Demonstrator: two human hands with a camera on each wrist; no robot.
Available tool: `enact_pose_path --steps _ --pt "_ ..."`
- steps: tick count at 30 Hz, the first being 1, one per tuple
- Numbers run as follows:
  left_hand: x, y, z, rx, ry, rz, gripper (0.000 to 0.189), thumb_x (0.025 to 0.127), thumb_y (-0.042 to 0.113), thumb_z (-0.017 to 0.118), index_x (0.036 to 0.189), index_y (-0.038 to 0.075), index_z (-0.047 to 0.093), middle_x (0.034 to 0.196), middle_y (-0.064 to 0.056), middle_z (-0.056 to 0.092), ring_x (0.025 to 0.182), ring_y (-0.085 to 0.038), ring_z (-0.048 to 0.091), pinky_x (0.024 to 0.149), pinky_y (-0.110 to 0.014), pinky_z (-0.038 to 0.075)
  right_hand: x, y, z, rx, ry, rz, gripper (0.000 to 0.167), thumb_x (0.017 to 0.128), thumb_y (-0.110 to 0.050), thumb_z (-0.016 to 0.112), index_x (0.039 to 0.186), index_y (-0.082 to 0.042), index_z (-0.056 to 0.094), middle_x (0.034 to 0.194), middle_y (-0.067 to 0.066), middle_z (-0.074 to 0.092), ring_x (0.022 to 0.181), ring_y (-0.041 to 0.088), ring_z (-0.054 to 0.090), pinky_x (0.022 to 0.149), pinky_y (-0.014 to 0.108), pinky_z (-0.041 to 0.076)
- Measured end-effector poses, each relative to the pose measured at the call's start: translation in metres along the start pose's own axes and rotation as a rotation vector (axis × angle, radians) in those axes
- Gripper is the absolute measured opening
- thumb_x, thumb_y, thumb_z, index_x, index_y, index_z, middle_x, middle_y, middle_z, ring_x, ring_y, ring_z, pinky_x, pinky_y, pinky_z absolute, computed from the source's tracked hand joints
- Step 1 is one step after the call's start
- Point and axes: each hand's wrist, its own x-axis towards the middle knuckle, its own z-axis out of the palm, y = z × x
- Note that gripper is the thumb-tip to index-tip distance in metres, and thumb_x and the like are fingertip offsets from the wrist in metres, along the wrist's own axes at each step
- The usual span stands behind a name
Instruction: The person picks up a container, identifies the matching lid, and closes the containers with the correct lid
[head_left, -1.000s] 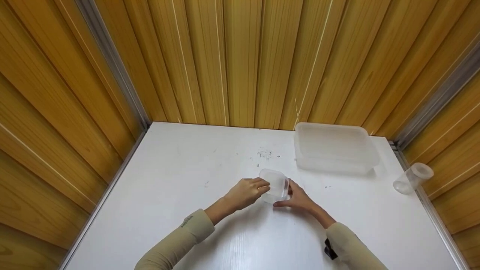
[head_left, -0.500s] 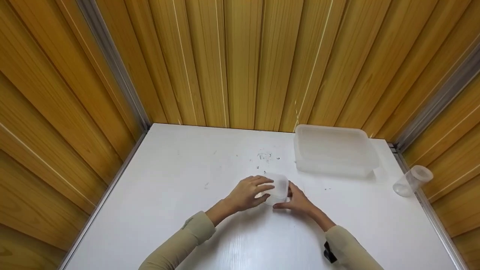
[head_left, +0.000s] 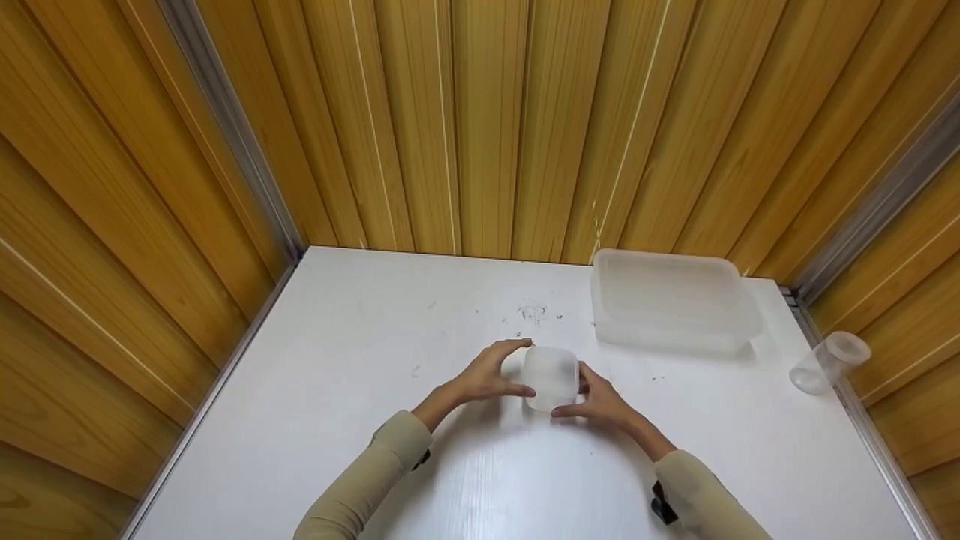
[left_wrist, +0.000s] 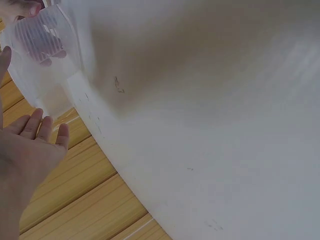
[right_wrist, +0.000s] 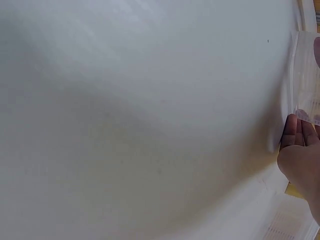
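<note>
A small translucent plastic food container (head_left: 552, 379) with rounded corners is held over the middle of the white table. My right hand (head_left: 598, 401) grips its right side, thumb at the near edge and fingers on the far side. The left hand (head_left: 484, 375) is spread around the opposite side, thumb tip at the wall and fingertips by the far corner. In the left wrist view, the left fingers (left_wrist: 44, 127) look nearly straight beside the container's ribbed wall (left_wrist: 45, 37). The right wrist view shows only part of the container (right_wrist: 304, 75), with right fingers (right_wrist: 291, 132) against it.
A large translucent plastic box (head_left: 671, 300) stands at the table's back right. Near the right edge, a clear cylindrical jar (head_left: 829, 362) leans outward in this view. Wood-patterned panels (head_left: 480, 127) close in the white table (head_left: 360, 337) at back and sides.
My left hand has opened from its grip at the container's upper left and spread wide around the left side. The container has gone from tilted to more level; the right hand keeps hold.
</note>
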Motion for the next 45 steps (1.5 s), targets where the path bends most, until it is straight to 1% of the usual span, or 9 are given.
enact_pose_path --steps 4,7,10,17,22,25,32,39,45 --pt "0.001 0.000 -0.001 -0.020 0.008 -0.002 0.083 0.080 0.029 0.089 0.149 0.004 0.050 0.153 -0.011 0.054 0.144 -0.033 0.047 0.121 -0.052 0.037 0.000 -0.001 0.001 0.001 -0.002 0.001 0.104 0.076 -0.026 0.091 0.157 -0.001 0.030 0.142 0.020 0.056 0.119 0.034 0.063 0.103 0.052 0.050" --pt "0.002 0.001 -0.002 -0.035 0.001 -0.018 0.083 0.080 0.029 0.089 0.149 0.005 0.050 0.152 -0.011 0.054 0.144 -0.033 0.047 0.120 -0.052 0.037 0.001 -0.001 0.001 0.008 -0.005 -0.027 0.102 0.077 -0.024 0.091 0.156 0.001 0.031 0.140 0.021 0.057 0.118 0.036 0.064 0.102 0.053 0.051" --pt "0.002 0.003 -0.002 -0.016 -0.006 -0.025 0.083 0.080 0.031 0.089 0.149 0.005 0.050 0.152 -0.011 0.054 0.143 -0.032 0.048 0.120 -0.051 0.039 0.001 0.001 0.000 0.008 -0.009 -0.048 0.100 0.078 -0.023 0.090 0.155 0.003 0.031 0.138 0.022 0.058 0.118 0.037 0.065 0.101 0.052 0.051" --pt "0.004 0.008 -0.003 0.135 0.014 0.020 0.084 0.077 0.037 0.090 0.146 0.007 0.054 0.147 -0.009 0.059 0.137 -0.027 0.053 0.117 -0.048 0.042 0.002 0.004 0.001 -0.003 -0.009 -0.045 0.101 0.077 -0.026 0.091 0.155 0.002 0.032 0.138 0.022 0.059 0.118 0.037 0.065 0.099 0.046 0.052" --pt "0.005 0.010 -0.004 0.224 0.015 0.047 0.086 0.077 0.043 0.090 0.146 0.007 0.054 0.145 -0.008 0.061 0.135 -0.025 0.054 0.115 -0.046 0.044 0.004 0.004 0.002 -0.011 -0.003 -0.039 0.102 0.076 -0.028 0.091 0.155 0.001 0.032 0.138 0.022 0.059 0.119 0.038 0.064 0.100 0.046 0.051" --pt "0.005 0.010 -0.004 0.210 0.005 0.040 0.087 0.077 0.040 0.090 0.148 0.007 0.053 0.147 -0.008 0.059 0.137 -0.025 0.052 0.117 -0.044 0.043 0.004 0.004 0.002 -0.013 -0.001 -0.035 0.104 0.076 -0.028 0.092 0.155 0.002 0.032 0.138 0.023 0.059 0.119 0.039 0.064 0.101 0.048 0.051" --pt "0.004 0.006 -0.004 0.126 -0.044 0.012 0.089 0.078 0.036 0.090 0.151 0.007 0.048 0.152 -0.008 0.054 0.142 -0.026 0.049 0.119 -0.045 0.041 0.003 0.005 0.002 -0.013 -0.003 -0.027 0.104 0.077 -0.026 0.091 0.157 0.001 0.030 0.139 0.021 0.058 0.120 0.036 0.064 0.101 0.047 0.051" --pt "0.006 0.004 -0.007 0.134 -0.062 0.026 0.085 0.079 0.033 0.090 0.149 0.007 0.051 0.151 -0.007 0.056 0.139 -0.027 0.052 0.119 -0.047 0.041 0.001 0.003 0.001 0.009 -0.013 -0.008 0.105 0.078 -0.028 0.090 0.158 0.000 0.029 0.141 0.020 0.057 0.122 0.037 0.063 0.104 0.054 0.050" --pt "0.008 0.006 -0.006 0.164 -0.062 0.044 0.084 0.078 0.034 0.090 0.148 0.005 0.053 0.150 -0.008 0.057 0.137 -0.028 0.054 0.117 -0.046 0.042 0.001 0.001 0.000 -0.007 -0.007 -0.007 0.105 0.077 -0.028 0.091 0.158 0.000 0.029 0.140 0.020 0.058 0.121 0.035 0.064 0.103 0.049 0.051"
